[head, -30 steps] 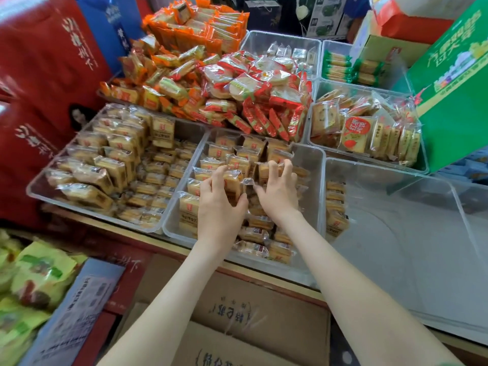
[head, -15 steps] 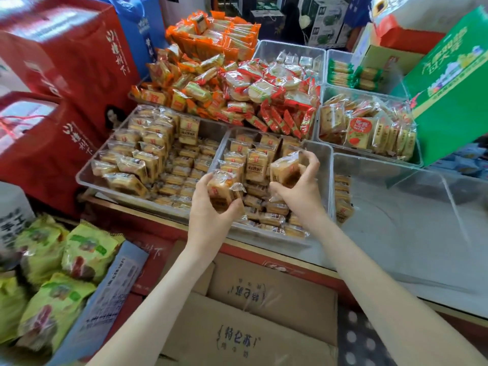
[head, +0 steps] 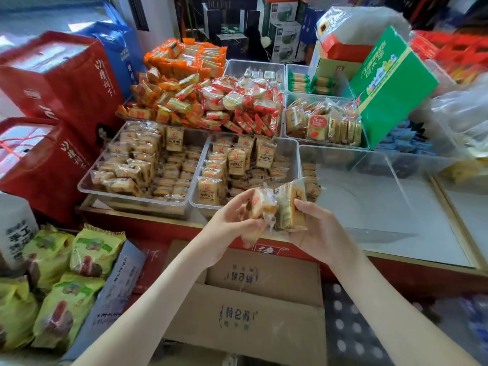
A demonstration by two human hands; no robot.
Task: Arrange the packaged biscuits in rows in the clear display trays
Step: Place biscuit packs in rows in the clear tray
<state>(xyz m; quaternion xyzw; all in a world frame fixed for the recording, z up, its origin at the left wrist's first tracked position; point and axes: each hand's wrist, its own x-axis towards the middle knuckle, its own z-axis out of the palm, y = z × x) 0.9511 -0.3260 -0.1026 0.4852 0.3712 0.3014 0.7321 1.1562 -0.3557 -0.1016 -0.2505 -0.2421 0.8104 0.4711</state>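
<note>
Both hands have come up out of the middle tray and back over the near edge of the bench [head: 435,233], and the packets they carry now meet in front of it. Largest of the containers is the clear tray on the right [head: 369,207], nearly bare, with only a short row of biscuit packets [head: 311,178] standing against its left wall. The left tray [head: 132,198] holds a loose heap of the same yellow packets piled high at its left and back. Just beside it, the middle tray [head: 293,165] has upright packets in rows along its left side and back, with flat ones scattered behind them. Behind these, a smaller back tray [head: 327,145] is packed with mixed yellow and red-labelled packets standing on edge. The right hand [head: 317,228] has its fingers curled round a small stack of packets [head: 290,207], thumb pressed on top. The left hand [head: 229,223] pinches a single packet [head: 260,204] between thumb and curled fingers, touching the stack.
</note>
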